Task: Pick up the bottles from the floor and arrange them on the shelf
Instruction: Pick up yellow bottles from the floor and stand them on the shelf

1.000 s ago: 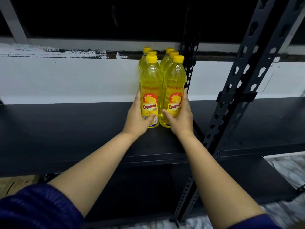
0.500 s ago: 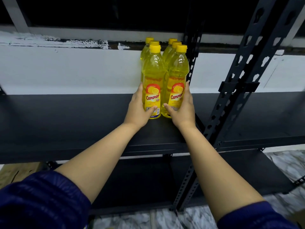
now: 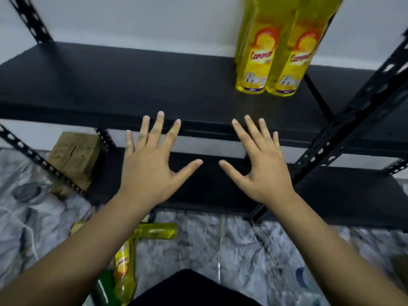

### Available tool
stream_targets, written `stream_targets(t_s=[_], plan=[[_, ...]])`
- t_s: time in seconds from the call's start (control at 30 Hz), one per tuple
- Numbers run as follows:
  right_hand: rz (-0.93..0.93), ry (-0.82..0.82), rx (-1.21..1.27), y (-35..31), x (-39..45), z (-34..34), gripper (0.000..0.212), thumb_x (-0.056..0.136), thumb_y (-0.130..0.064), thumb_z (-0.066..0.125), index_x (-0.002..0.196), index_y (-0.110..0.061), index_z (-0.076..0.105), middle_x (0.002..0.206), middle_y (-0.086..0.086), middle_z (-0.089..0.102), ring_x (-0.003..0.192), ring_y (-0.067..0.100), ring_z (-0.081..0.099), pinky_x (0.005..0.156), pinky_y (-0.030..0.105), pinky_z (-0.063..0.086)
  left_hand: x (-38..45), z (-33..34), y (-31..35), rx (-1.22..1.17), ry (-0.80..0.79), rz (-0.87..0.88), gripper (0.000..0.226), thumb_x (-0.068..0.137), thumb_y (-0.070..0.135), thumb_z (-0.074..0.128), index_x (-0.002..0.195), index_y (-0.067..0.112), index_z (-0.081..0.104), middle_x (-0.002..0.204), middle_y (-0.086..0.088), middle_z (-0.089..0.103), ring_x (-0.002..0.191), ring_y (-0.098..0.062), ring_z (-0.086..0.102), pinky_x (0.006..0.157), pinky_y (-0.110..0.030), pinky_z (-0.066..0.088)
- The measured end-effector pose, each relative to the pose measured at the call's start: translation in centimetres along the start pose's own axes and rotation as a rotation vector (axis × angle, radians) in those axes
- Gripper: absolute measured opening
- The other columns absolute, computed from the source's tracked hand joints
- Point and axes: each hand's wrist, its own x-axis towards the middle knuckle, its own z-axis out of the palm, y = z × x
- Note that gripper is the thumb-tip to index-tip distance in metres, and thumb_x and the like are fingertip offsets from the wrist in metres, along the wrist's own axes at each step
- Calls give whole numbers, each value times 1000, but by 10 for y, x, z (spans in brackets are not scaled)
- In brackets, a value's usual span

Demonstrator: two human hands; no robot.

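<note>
Two yellow bottles (image 3: 273, 54) with red and yellow labels stand side by side on the black shelf (image 3: 132, 85), at its right end, with more yellow behind them. My left hand (image 3: 150, 164) and my right hand (image 3: 260, 166) hover in front of the shelf's front edge, fingers spread, holding nothing. On the marbled floor (image 3: 209, 250) below lie more yellow bottles: one (image 3: 157, 231) on its side under my left wrist, another (image 3: 124, 268) pointing toward me. A green bottle (image 3: 103, 290) lies beside that one.
A black perforated upright (image 3: 344, 129) rises at the right of the shelf, another upright (image 3: 31, 18) at the far left. A lower black shelf (image 3: 331, 199) sits just above the floor. A brown cardboard box (image 3: 75, 157) stands at its left end.
Both hands have let go of the two front bottles and pulled back off the shelf, fingers now spread. The view has tilted down, bringing the floor and its bottles into sight.
</note>
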Motion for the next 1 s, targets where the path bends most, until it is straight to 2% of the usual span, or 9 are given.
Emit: stream_targets(t_s=[0.1,0.2,0.33,0.5,0.63,0.83,1.0], plan=[[-103,-116,45,-24,-32,41,87,99,-73,51,169,-38,13,178,-8,6,165,22,-6,131,52,-1,-52,12,-33,-8,1,-62,94,89,89,31,165,37,14,174,0,5,161,-27,1,127,-56,3],[-138,-278,100,-43,-57,89,89,98,-73,52,169,-40,9,178,-11,1,164,19,-9,131,50,-5,-101,36,-70,-27,-91,-171,94,89,87,34,165,37,13,174,1,5,161,-25,-1,128,-56,4],[-152,-436,131,-61,-77,156,91,97,-76,48,169,-39,7,177,-11,6,164,19,-6,132,54,0,-164,74,-113,-26,-181,-312,94,88,84,42,164,33,23,173,-4,16,160,-30,10,125,-61,15],[-151,-620,136,-67,-109,252,92,95,-78,48,169,-39,9,177,-5,12,165,25,2,130,58,6,-235,126,-164,-98,-278,-547,92,87,82,39,163,30,29,170,-8,24,158,-34,19,122,-65,22],[-156,-756,157,-71,-144,325,92,96,-77,49,169,-38,8,178,-6,8,165,23,-2,131,57,3,-289,174,-204,-128,-401,-689,96,84,86,32,163,31,27,171,-8,21,158,-33,17,123,-64,20],[-200,-886,179,-86,-176,412,93,92,-80,38,169,-40,6,177,-7,7,164,22,-1,131,55,2,-350,248,-249,-162,-547,-730,96,85,83,30,164,28,27,172,-9,18,158,-35,18,121,-64,24],[-255,-880,162,-94,-182,475,93,91,-78,41,169,-35,13,176,-2,16,164,26,7,130,55,4,-375,304,-278,-210,-631,-691,91,90,76,36,164,24,26,171,-11,20,157,-37,18,123,-64,21]])
